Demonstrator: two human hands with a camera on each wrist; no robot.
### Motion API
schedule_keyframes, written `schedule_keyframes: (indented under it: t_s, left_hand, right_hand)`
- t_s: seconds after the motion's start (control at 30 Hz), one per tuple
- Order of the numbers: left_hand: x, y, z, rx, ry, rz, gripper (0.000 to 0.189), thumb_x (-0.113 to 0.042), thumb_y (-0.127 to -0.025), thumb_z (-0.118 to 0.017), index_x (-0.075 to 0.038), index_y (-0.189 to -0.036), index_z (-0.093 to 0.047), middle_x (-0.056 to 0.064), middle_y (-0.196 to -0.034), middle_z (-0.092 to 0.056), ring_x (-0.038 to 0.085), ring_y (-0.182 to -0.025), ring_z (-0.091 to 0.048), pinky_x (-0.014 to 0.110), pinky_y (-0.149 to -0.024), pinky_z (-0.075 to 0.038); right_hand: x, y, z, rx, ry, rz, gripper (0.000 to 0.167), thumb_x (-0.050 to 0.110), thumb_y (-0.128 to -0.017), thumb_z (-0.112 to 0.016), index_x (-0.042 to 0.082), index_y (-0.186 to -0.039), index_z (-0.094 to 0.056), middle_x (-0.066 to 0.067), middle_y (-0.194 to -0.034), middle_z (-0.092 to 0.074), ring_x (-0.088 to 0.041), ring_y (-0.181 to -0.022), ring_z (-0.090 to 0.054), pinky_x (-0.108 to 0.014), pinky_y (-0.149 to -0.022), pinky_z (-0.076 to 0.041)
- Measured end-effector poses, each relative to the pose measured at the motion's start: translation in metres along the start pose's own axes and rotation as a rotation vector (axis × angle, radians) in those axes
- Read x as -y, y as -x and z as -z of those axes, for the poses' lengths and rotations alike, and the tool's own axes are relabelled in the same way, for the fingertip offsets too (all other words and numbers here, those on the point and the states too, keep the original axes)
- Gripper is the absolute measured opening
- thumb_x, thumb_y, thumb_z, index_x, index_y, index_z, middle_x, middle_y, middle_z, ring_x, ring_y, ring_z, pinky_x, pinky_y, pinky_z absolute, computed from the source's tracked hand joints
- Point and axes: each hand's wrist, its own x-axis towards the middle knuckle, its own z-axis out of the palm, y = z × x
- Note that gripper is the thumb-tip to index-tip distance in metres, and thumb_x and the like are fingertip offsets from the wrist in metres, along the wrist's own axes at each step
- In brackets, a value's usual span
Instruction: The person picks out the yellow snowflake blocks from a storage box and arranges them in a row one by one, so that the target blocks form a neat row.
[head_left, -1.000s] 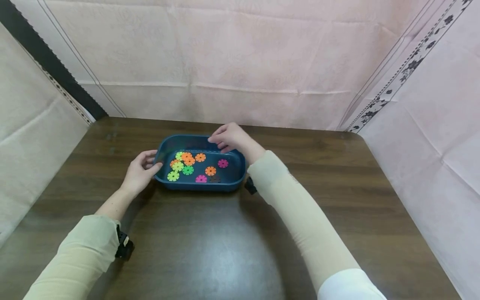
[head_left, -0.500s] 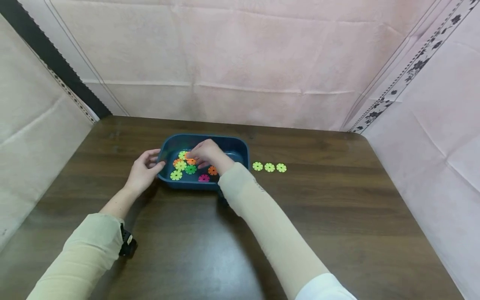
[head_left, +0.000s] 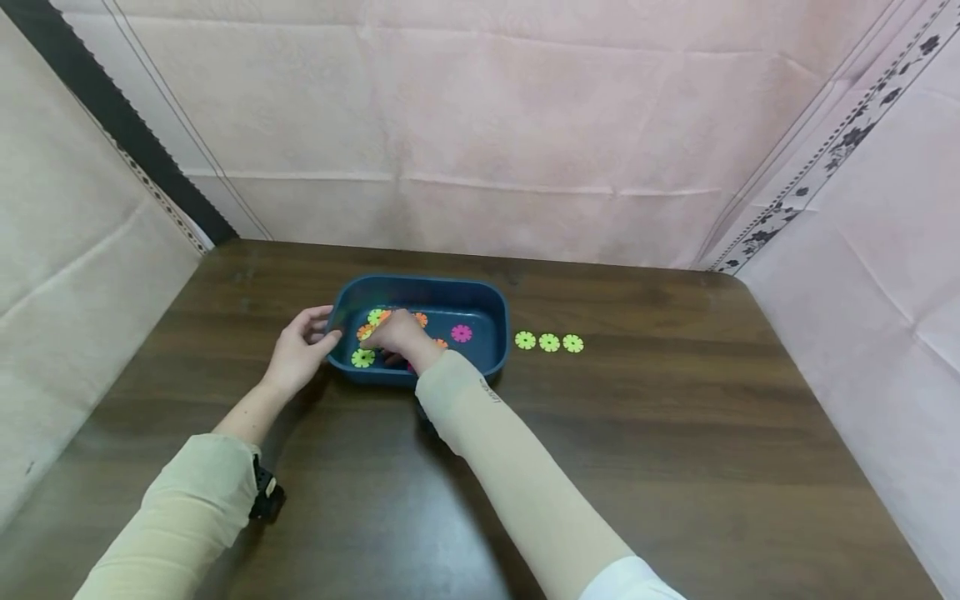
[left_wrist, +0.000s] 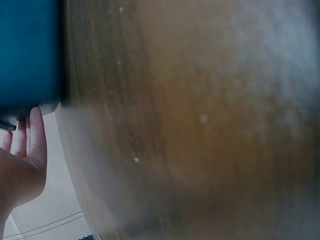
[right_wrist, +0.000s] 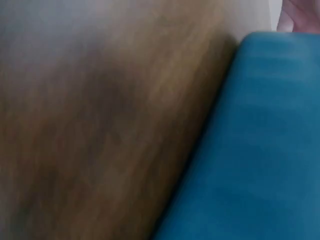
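Observation:
A blue plastic basin (head_left: 420, 287) stands on the table with several flower-shaped discs inside. My left hand (head_left: 298, 354) holds the basin's left end, thumb at the rim and fingers along the outside; the left wrist view shows the thumb (left_wrist: 37, 135) at the basin's corner. My right hand (head_left: 401, 333) reaches down into the basin's left part, fingers bent among the discs; I cannot tell whether they pinch one. Around it show a yellow-green disc (head_left: 363, 358) and a magenta disc (head_left: 461, 333). Other discs are partly hidden by this hand.
Three yellow-green discs, the middle one (head_left: 550, 342) among them, lie in a row on the brown wooden table (head_left: 675, 417) just right of the basin. Pale cloth (head_left: 487, 125) hangs behind the table's far edge and along both sides.
My right hand has moved from the basin's far right rim leftward and down among the discs, uncovering the row of three discs on the table. The left hand keeps its place on the basin.

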Motion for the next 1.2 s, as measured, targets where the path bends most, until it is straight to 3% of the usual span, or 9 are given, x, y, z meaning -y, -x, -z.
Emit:
schedule_keyframes:
  t_s: [0.1, 0.23, 0.3, 0.4, 0.53, 0.87, 1.03, 1.2]
  left_hand:
    - [0.0, 0.0, -0.001, -0.001, 0.0, -0.007, 0.045, -0.019, -0.096, -0.052, -0.004, -0.137, -0.041, 0.025, -0.124, -0.056, 0.017, -0.095, -0.054, 0.013, -0.066, -0.047]
    - [0.0, -0.001, -0.002, -0.01, 0.014, -0.022, 0.044, -0.017, -0.095, -0.052, -0.003, -0.136, -0.042, 0.026, -0.123, -0.056, 0.003, -0.086, -0.053, 0.013, -0.065, -0.047]
    - [0.001, -0.001, -0.002, -0.017, 0.019, -0.025, 0.044, -0.016, -0.095, -0.053, -0.003, -0.135, -0.043, 0.026, -0.122, -0.057, -0.005, -0.081, -0.051, 0.013, -0.065, -0.047]
    - [0.0, -0.001, -0.003, -0.021, 0.021, -0.028, 0.044, -0.016, -0.094, -0.053, -0.003, -0.135, -0.043, 0.025, -0.122, -0.057, -0.006, -0.08, -0.05, 0.012, -0.065, -0.047]
    - [0.0, -0.002, -0.003, -0.015, 0.02, -0.024, 0.044, -0.017, -0.095, -0.053, -0.003, -0.135, -0.043, 0.025, -0.122, -0.057, -0.004, -0.083, -0.05, 0.012, -0.066, -0.047]
    - [0.0, -0.004, -0.003, -0.018, 0.011, -0.023, 0.044, -0.018, -0.095, -0.053, -0.003, -0.135, -0.043, 0.025, -0.121, -0.057, -0.002, -0.084, -0.051, 0.013, -0.065, -0.047]
    - [0.001, -0.004, -0.002, -0.02, 0.015, -0.021, 0.043, -0.017, -0.095, -0.053, -0.002, -0.134, -0.043, 0.025, -0.122, -0.057, -0.004, -0.083, -0.051, 0.013, -0.065, -0.047]
    - [0.002, -0.002, -0.001, -0.022, 0.008, -0.016, 0.043, -0.015, -0.094, -0.053, -0.002, -0.134, -0.043, 0.025, -0.122, -0.057, -0.006, -0.082, -0.05, 0.013, -0.065, -0.046]
  right_hand:
    - [0.0, 0.001, -0.006, -0.017, 0.11, 0.048, 0.024, 0.027, -0.08, -0.074, 0.003, -0.08, -0.072, -0.005, -0.072, -0.062, -0.019, -0.065, -0.061, -0.03, -0.066, -0.055]
    - [0.002, 0.003, -0.012, -0.029, 0.324, 0.148, 0.027, 0.031, -0.079, -0.074, 0.006, -0.071, -0.071, -0.001, -0.06, -0.058, -0.014, -0.059, -0.056, -0.024, -0.057, -0.047]
    - [0.004, 0.002, -0.016, -0.042, 0.416, 0.166, 0.022, 0.031, -0.082, -0.071, 0.01, -0.077, -0.07, 0.002, -0.068, -0.061, -0.012, -0.063, -0.055, -0.024, -0.059, -0.046]
    - [0.007, 0.002, -0.021, -0.068, 0.504, 0.151, 0.021, 0.033, -0.089, -0.062, 0.014, -0.092, -0.069, 0.003, -0.087, -0.066, -0.011, -0.076, -0.057, -0.029, -0.074, -0.051]
    - [0.009, 0.002, -0.024, -0.101, 0.515, 0.096, 0.029, 0.036, -0.095, -0.051, 0.016, -0.11, -0.065, 0.002, -0.109, -0.066, -0.013, -0.091, -0.058, -0.034, -0.09, -0.048]
    - [0.01, 0.003, -0.025, -0.119, 0.563, 0.061, 0.03, 0.029, -0.095, -0.052, 0.019, -0.122, -0.059, 0.002, -0.117, -0.063, -0.013, -0.097, -0.058, -0.035, -0.092, -0.047]
    - [0.01, 0.001, -0.026, -0.123, 0.539, 0.058, 0.03, 0.028, -0.094, -0.054, 0.018, -0.122, -0.059, 0.002, -0.115, -0.063, -0.014, -0.094, -0.058, -0.035, -0.09, -0.048]
    - [0.011, -0.001, -0.027, -0.137, 0.47, 0.051, 0.023, 0.026, -0.092, -0.058, 0.015, -0.112, -0.063, 0.001, -0.103, -0.065, -0.013, -0.085, -0.057, -0.031, -0.083, -0.05]
